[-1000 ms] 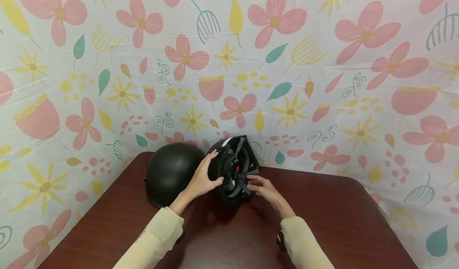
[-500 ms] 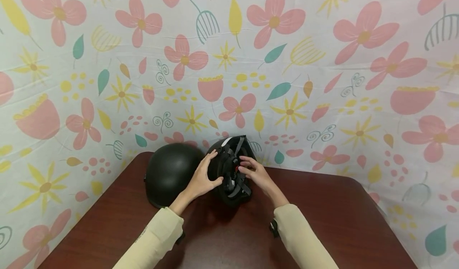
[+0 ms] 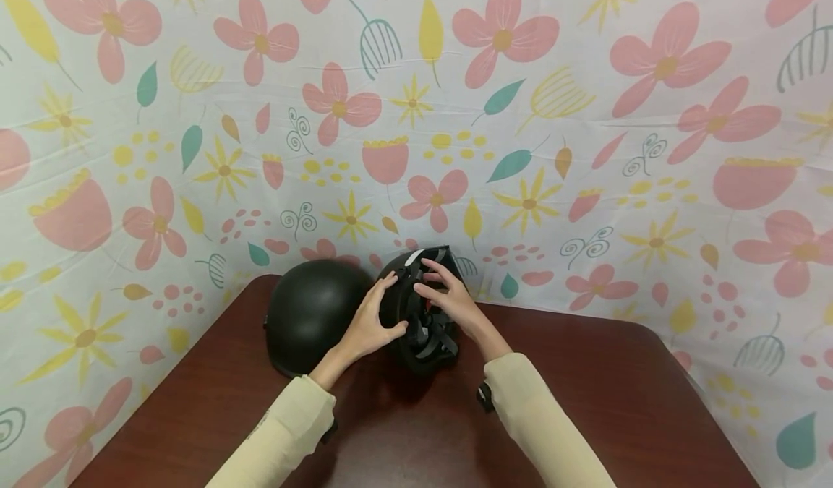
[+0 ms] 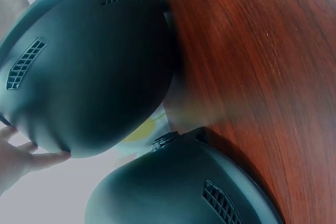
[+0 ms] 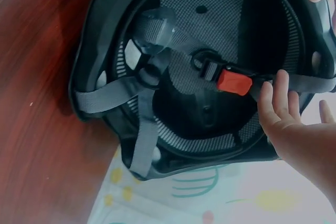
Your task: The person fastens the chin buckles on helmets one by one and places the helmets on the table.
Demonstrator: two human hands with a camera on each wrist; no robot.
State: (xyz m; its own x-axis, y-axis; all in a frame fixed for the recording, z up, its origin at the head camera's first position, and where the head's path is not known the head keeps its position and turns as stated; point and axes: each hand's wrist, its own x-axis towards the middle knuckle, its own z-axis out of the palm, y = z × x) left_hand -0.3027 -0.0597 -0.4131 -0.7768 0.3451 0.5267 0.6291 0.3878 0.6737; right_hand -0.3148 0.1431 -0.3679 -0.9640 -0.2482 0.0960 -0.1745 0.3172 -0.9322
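Red-brown tabletop (image 3: pixel 416 437) fills the lower middle of the head view, a left sleeve (image 3: pixel 280 430) and a right sleeve (image 3: pixel 547 430) reaching over its nearer part. Farther on, the left hand (image 3: pixel 363 330) holds a strapped helmet (image 3: pixel 423 332), thumb and fingers set wide apart and curved round its left side. The right hand (image 3: pixel 455 304) has its fingers loosely bent and apart at the opening; whether they touch the strap (image 5: pixel 310 83) cannot be told. A red buckle (image 5: pixel 234 81) lies just beside those fingertips, on the tabletop side, nearer the right hand. That opening faces right, its long axis roughly upright, close to the far edge. Leftward, by the far left corner, sits a black helmet (image 3: pixel 315 314). Flowered cloth (image 3: pixel 455 112) hangs behind.
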